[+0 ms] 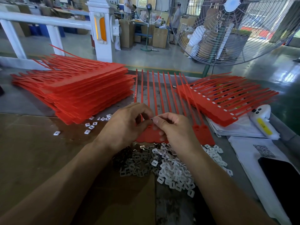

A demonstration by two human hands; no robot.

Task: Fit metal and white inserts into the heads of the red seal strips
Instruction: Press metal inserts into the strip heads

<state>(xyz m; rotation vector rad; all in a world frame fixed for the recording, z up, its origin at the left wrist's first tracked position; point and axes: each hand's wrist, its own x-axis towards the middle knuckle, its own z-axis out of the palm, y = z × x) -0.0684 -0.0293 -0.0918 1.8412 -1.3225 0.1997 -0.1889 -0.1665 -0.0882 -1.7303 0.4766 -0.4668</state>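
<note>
From the head view, my right hand (176, 127) has its grip pinched on a small silvery metal insert (152, 118), and my left hand (128, 123) curls its fingers to meet it over the comb of red plastic seal strips (164, 95) lying flat on the surface (32, 143). I'd square the insert to a strip head before pressing, with the left grip steadying the comb. Loose metal inserts (134, 161) and white plastic inserts (175, 171) lie heaped just below.
</note>
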